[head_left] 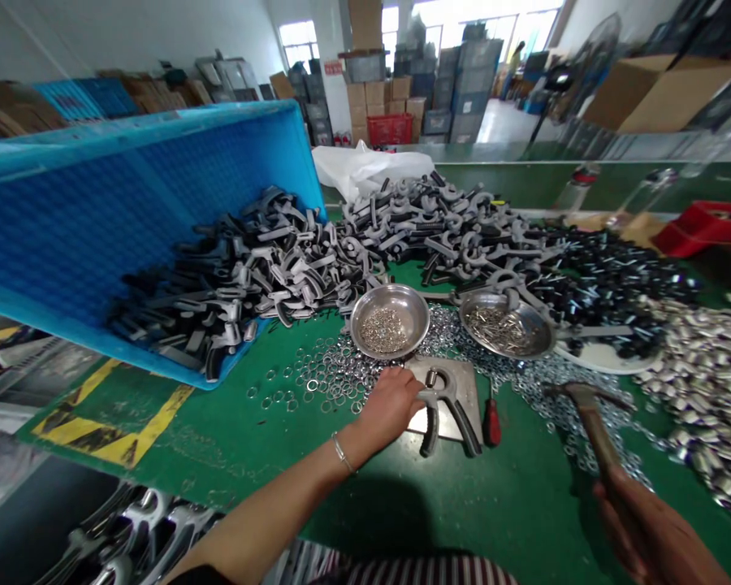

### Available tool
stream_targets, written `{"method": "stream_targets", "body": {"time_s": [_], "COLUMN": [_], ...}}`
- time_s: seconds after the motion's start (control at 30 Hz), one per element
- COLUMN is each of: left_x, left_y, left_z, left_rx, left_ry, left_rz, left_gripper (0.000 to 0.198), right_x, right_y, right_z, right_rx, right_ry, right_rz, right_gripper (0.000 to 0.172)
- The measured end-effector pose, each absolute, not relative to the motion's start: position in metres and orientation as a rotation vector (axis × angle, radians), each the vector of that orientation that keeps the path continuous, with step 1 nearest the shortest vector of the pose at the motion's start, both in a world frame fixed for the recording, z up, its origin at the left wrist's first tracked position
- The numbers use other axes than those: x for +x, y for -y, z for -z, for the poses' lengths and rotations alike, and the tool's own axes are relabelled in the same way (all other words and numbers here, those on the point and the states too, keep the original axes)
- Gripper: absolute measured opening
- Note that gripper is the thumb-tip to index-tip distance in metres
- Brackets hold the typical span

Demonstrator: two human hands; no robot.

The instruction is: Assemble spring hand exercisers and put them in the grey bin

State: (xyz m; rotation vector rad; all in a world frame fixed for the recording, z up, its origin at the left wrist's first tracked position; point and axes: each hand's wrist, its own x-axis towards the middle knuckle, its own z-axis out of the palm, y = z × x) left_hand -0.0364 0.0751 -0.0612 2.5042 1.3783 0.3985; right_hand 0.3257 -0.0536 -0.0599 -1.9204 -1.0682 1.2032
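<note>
The left hand (391,406) is gripping one side of a grey clamp (443,402), which is resting on a metal plate (468,378) toward the bench's (517,504) near edge. The right hand (651,524) is gripping a hammer (598,426) by its handle. A red-handled screwdriver (492,424) is lying beside the plate; two metal bowls (413,305) are standing beyond. A blue crate (158,179) is lying tipped along the bench's left edge.

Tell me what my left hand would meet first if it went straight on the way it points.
Probably the grey, black-gripped clamp on the metal plate; your left hand seems to touch it, though exact contact is unclear.
</note>
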Motion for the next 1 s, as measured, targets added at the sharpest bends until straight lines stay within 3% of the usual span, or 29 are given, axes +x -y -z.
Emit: {"method": "stream_targets", "body": {"time_s": [0.07, 0.17, 0.23, 0.33, 0.47, 0.57, 0.67, 0.83, 1.0], "left_x": [-0.040, -0.059, -0.077, -0.098, -0.094, -0.073, -0.055, -0.034, -0.022], "left_y": [-0.072, -0.057, -0.045, -0.027, -0.027, -0.049, -0.074, -0.081, -0.064], "left_z": [0.059, 0.049, 0.042, 0.035, 0.038, 0.042, 0.041, 0.044, 0.061], "left_rx": [2.477, 2.394, 2.337, 2.314, 2.359, 2.434, 2.503, 2.372, 2.150], "left_ry": [-1.363, -1.411, -1.458, -1.431, -1.324, -1.264, -1.174, -1.200, -1.405], "left_rz": [-0.425, -0.482, -0.501, -0.446, -0.344, -0.332, -0.297, -0.434, -0.498], "left_gripper": [0.022, 0.022, 0.022, 0.021, 0.021, 0.025, 0.024, 0.033, 0.041], "right_x": [0.350, 0.353, 0.329, 0.282, 0.261, 0.275, 0.283, 0.245, 0.190], "right_y": [0.052, 0.031, 0.009, -0.024, -0.050, -0.056, -0.058, -0.060, -0.063], "right_z": [0.070, 0.069, 0.066, 0.068, 0.078, 0.073, 0.052, 0.025, 0.054], "right_rx": [-2.156, -2.064, -1.746, -1.369, -1.074, -1.034, -1.307, -1.531, -1.361], "right_ry": [1.239, 1.891, 2.260, 2.617, 2.815, 2.812, 2.445, 1.404, 1.163], "right_rz": [-1.051, -0.406, -0.079, 0.111, 0.218, 0.070, -0.198, -0.800, -1.163], "right_gripper": [0.042, 0.028, 0.039, 0.056, 0.048, 0.036, 0.017, 0.023, 0.027]}}
